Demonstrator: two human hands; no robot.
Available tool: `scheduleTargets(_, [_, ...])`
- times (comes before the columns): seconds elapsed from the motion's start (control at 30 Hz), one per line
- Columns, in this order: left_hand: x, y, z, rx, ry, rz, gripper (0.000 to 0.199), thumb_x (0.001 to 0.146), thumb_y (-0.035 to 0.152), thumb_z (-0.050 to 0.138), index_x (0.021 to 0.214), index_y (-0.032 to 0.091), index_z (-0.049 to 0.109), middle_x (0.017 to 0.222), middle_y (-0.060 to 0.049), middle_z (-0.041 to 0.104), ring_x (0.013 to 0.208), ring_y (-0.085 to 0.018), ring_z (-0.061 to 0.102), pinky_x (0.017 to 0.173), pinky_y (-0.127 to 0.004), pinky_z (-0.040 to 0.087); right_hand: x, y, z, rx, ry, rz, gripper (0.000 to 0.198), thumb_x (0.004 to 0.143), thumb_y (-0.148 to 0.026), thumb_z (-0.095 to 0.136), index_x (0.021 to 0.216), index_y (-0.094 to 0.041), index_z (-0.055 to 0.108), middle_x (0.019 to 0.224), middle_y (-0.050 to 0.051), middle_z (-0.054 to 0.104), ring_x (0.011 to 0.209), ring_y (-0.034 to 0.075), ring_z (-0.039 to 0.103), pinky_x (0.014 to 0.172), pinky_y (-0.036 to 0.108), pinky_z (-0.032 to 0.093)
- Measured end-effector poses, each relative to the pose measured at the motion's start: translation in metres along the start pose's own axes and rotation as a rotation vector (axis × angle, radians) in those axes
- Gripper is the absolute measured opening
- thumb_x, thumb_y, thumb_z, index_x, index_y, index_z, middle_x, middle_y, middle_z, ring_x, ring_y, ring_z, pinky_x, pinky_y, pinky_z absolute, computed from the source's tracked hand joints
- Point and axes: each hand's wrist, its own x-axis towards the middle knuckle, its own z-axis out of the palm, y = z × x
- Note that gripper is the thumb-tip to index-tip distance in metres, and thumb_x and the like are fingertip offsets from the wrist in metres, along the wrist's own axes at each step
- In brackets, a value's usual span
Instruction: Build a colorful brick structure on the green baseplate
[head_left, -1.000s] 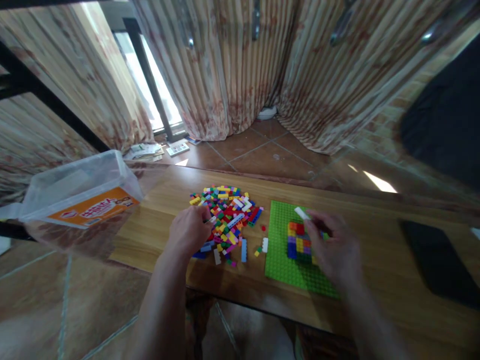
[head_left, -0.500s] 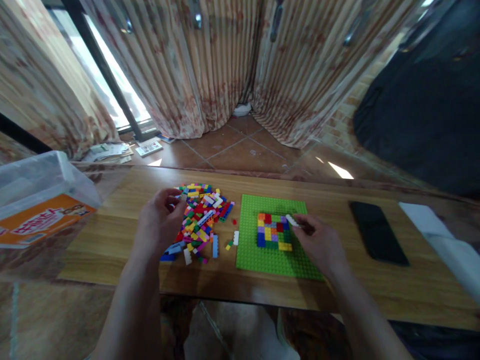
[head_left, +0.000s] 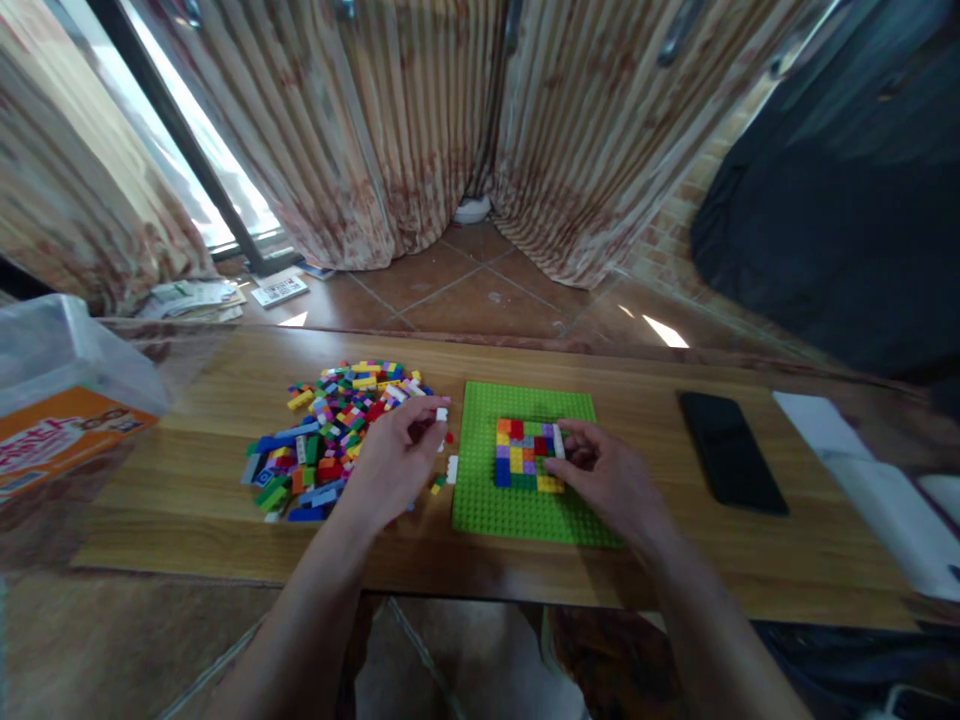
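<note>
My left hand (head_left: 401, 455) pinches a small white brick (head_left: 442, 414) between thumb and fingertips, just left of the green baseplate (head_left: 480, 515). My right hand (head_left: 604, 470) is closed on a long white brick (head_left: 558, 441) at the right side of a multicoloured block of bricks (head_left: 517, 453) on that plate. Whether the long brick is pressed onto the studs I cannot tell. A heap of loose bricks (head_left: 352, 405) spreads beneath and beyond my left hand. Another white brick (head_left: 452, 469) lies on the wood by the plate's left edge.
A black phone (head_left: 731, 450) lies on the wooden table (head_left: 420, 565) to the right, with white paper (head_left: 847, 470) beyond it. At the far left stands a clear plastic box (head_left: 82, 370) with an orange label. Curtains hang behind the table.
My left hand has moved right, from the heap toward the baseplate, holding a small white brick. My right hand has turned the long white brick in line with the block's right side.
</note>
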Motion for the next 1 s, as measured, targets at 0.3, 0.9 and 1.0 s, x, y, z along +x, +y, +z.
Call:
scheduleTargets(0.3, [-0.003,0.001,0.009,-0.028,-0.062,0.042,0.028,0.084,0.020,0.050,0.104,0.017,0.069,0.075,0.001,0.066,0.067,-0.013,0.059,0.063,-0.023,0.044,0.004,0.008,-0.006,0.088,-0.058,0.007,0.035,0.083,-0.038,0.062,0.112,-0.017,0.065,0.090,0.007,0.072,0.081,0.019,0.067,0.073,0.034,0.054])
scheduleTargets(0.9, [-0.005,-0.003,0.015,-0.061,-0.090,0.046,0.027,0.085,0.020,0.053,0.107,0.015,0.068,0.080,-0.002,0.068,0.071,-0.014,0.061,0.066,-0.025,0.046,0.014,0.007,-0.012,0.101,-0.120,0.065,0.042,0.071,-0.040,0.071,0.105,-0.017,0.070,0.071,0.001,0.066,0.065,0.016,0.061,0.063,0.031,0.048])
scheduleTargets(1.0, [-0.007,-0.002,0.019,-0.090,-0.088,0.049,0.026,0.084,0.019,0.055,0.106,0.015,0.068,0.080,-0.003,0.068,0.071,-0.015,0.061,0.066,-0.025,0.046,0.015,0.009,-0.011,0.111,-0.122,0.058,0.042,0.070,-0.043,0.072,0.104,-0.017,0.070,0.068,0.000,0.065,0.062,0.016,0.059,0.061,0.030,0.046])
